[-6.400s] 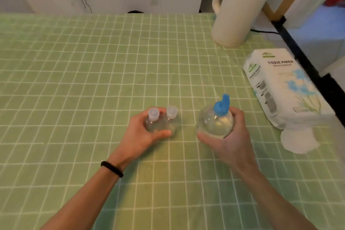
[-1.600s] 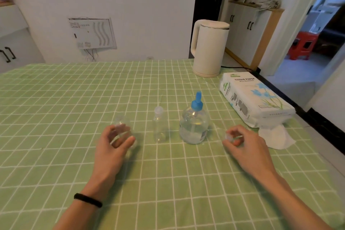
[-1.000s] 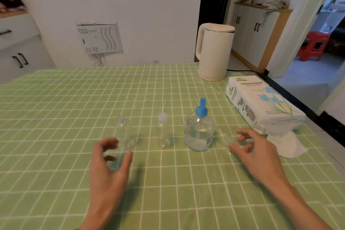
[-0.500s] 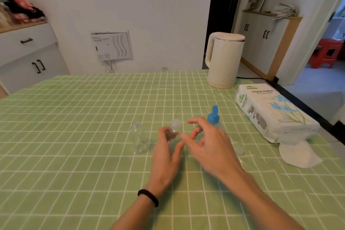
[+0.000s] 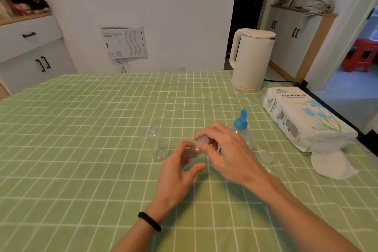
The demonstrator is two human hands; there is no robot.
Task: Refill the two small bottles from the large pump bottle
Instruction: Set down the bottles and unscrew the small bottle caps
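Teamwork on capped small bottle [image 5: 191,152], mid surface [image 5: 102,149]: left hand [image 5: 176,172] wraps body so it won't spin, right hand [image 5: 227,153] pinches cap [image 5: 202,141], guessing unscrew. Open small bottle [image 5: 156,146] stands just left; pump bottle [image 5: 243,135] right behind, handy for refilling.

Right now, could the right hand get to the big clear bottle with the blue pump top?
Probably yes. The big clear blue-pump bottle stands behind the right hand with nothing between, though that hand pinches a small white cap.
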